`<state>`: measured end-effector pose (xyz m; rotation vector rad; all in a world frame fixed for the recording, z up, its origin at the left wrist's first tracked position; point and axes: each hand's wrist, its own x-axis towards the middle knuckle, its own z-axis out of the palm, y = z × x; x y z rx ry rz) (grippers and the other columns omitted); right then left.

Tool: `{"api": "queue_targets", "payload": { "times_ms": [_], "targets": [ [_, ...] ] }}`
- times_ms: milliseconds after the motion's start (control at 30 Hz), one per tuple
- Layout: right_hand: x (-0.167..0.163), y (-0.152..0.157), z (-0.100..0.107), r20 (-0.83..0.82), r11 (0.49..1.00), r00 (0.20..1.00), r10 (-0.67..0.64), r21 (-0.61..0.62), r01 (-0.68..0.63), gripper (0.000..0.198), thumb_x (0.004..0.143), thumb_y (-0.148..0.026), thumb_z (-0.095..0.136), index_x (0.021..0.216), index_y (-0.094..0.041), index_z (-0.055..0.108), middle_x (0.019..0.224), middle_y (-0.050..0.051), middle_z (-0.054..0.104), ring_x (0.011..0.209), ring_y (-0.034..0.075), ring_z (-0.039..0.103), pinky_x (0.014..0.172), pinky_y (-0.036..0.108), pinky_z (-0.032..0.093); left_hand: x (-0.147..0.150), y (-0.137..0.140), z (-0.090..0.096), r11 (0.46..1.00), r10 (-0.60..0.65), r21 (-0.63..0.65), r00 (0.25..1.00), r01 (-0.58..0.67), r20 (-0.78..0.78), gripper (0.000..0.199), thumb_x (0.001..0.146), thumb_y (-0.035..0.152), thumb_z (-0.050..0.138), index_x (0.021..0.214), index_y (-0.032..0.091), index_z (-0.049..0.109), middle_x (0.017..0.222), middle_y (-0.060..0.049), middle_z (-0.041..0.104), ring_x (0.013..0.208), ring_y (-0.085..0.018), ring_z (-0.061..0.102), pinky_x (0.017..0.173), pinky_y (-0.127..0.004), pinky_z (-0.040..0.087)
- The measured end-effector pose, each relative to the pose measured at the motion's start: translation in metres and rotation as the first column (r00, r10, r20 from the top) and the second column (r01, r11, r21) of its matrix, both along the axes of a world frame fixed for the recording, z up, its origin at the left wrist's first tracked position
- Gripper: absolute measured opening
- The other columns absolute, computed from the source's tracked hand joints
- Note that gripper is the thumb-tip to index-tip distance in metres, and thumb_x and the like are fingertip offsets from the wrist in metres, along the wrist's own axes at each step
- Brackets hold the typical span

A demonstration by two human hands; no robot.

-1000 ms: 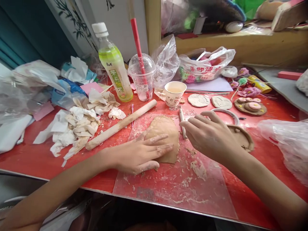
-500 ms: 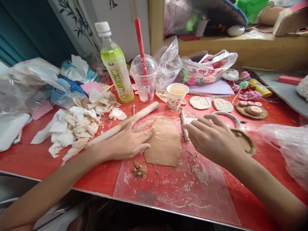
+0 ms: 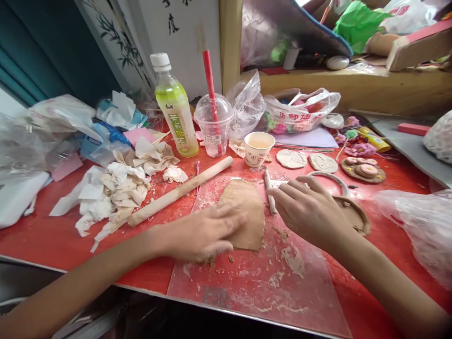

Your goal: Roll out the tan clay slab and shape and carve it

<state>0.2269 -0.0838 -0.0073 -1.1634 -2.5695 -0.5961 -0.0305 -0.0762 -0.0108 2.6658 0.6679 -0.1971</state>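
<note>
A flat slab of brown clay [image 3: 251, 226] lies on a clear sheet [image 3: 254, 296] on the red table. My left hand [image 3: 208, 230] reaches over the slab's left side, fingers stretched out and slightly blurred; whether it presses on the clay I cannot tell. To the right of the slab, my right hand [image 3: 307, 207] is closed, knuckles up, its fingers curled under. What those fingers hold, if anything, is hidden. Close to its fingertips lies a thin greyish stick [image 3: 270, 190]. A wooden rolling pin [image 3: 180, 190] rests diagonally beyond my left hand.
Behind the slab stand a paper cup [image 3: 259, 150], a plastic cup with a red straw [image 3: 213, 127] and a drink bottle [image 3: 176, 117]. Crumpled tissues [image 3: 120, 188] lie left. Clay discs [image 3: 291, 158], a ring [image 3: 332, 181] and a plastic bag [image 3: 420, 226] are right.
My left hand has moved right and nearer, off the rolling pin's side and over the clay slab. My right hand stays almost in place. The view has tilted up slightly.
</note>
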Motion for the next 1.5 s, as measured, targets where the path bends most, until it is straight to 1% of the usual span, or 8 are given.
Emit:
{"api": "queue_targets", "payload": {
  "times_ms": [267,467,667,833,1000,1167,1333,1500],
  "targets": [
    [0.002,0.001,0.0,-0.004,1.0,1.0,-0.011,0.01,0.012,0.018,0.084,-0.011,0.043,0.081,-0.017,0.059,0.066,0.001,0.056,0.065,0.016,0.049,0.077,0.031,0.032,-0.007,0.013,-0.007,0.944,0.249,0.223,0.969,-0.244,0.004,0.054,0.096,0.042,0.02,0.142,0.015,0.018,0.149,-0.005,0.019,0.139,-0.019,0.009,0.113,-0.034,0.011],
    [0.001,0.001,0.0,0.025,1.0,0.999,-0.024,-0.006,0.024,0.016,0.082,-0.011,0.045,0.075,-0.018,0.057,0.066,0.001,0.055,0.066,0.016,0.049,0.078,0.032,0.032,0.003,0.0,-0.002,0.994,-0.032,0.107,0.999,0.033,-0.014,0.059,0.094,0.048,0.022,0.143,0.016,0.014,0.149,-0.004,0.02,0.139,-0.017,0.008,0.113,-0.03,0.008],
    [0.002,0.001,0.0,0.017,1.0,1.0,-0.015,0.019,0.014,0.017,0.082,-0.01,0.045,0.078,-0.017,0.059,0.065,0.0,0.054,0.065,0.016,0.049,0.077,0.031,0.033,-0.005,0.011,-0.003,0.952,0.224,0.217,0.975,-0.216,-0.01,0.053,0.096,0.042,0.021,0.142,0.015,0.02,0.149,-0.005,0.017,0.139,-0.019,0.008,0.114,-0.036,0.007],
    [0.002,0.001,0.0,0.021,1.0,1.0,-0.009,0.014,0.008,0.016,0.081,-0.01,0.046,0.076,-0.018,0.059,0.065,0.0,0.055,0.067,0.016,0.05,0.078,0.032,0.033,0.001,0.001,0.005,0.994,-0.082,0.066,0.997,0.081,0.001,0.056,0.095,0.044,0.025,0.143,0.016,0.015,0.148,-0.004,0.022,0.139,-0.015,0.007,0.114,-0.029,0.01],
    [0.001,0.003,-0.001,0.026,1.0,1.0,-0.015,0.0,0.015,0.018,0.083,-0.011,0.044,0.075,-0.018,0.058,0.063,0.0,0.055,0.064,0.016,0.049,0.077,0.031,0.033,-0.009,0.01,0.002,0.967,0.134,0.223,0.991,-0.126,-0.018,0.052,0.095,0.041,0.027,0.141,0.018,0.022,0.147,-0.004,0.025,0.139,-0.018,0.014,0.115,-0.036,0.005],
    [0.004,0.004,-0.003,0.008,1.0,1.0,-0.024,-0.006,0.024,0.02,0.085,-0.012,0.042,0.082,-0.017,0.061,0.067,0.001,0.058,0.065,0.016,0.05,0.078,0.032,0.033,-0.01,0.008,0.005,0.981,-0.15,0.13,0.988,0.145,0.031,0.051,0.096,0.037,0.026,0.141,0.014,0.023,0.146,-0.002,0.027,0.139,-0.013,0.01,0.115,-0.027,0.009],
    [0.006,0.004,-0.003,0.007,0.999,0.999,-0.031,-0.019,0.031,0.021,0.086,-0.014,0.042,0.088,-0.017,0.063,0.071,0.001,0.06,0.067,0.017,0.052,0.08,0.033,0.033,-0.016,0.014,0.012,0.983,0.019,0.181,0.999,-0.026,0.037,0.047,0.095,0.034,0.03,0.139,0.018,0.03,0.142,-0.003,0.035,0.138,-0.018,0.018,0.116,-0.037,0.006],
    [0.005,0.005,-0.003,-0.001,1.0,1.0,-0.028,-0.012,0.028,0.023,0.086,-0.013,0.041,0.087,-0.017,0.064,0.068,0.001,0.058,0.066,0.017,0.051,0.079,0.033,0.033,-0.018,0.014,0.01,0.981,-0.178,0.088,0.982,0.172,0.058,0.047,0.094,0.029,0.028,0.139,0.015,0.028,0.143,0.002,0.034,0.139,-0.016,0.011,0.116,-0.032,0.011]
  ]
}}
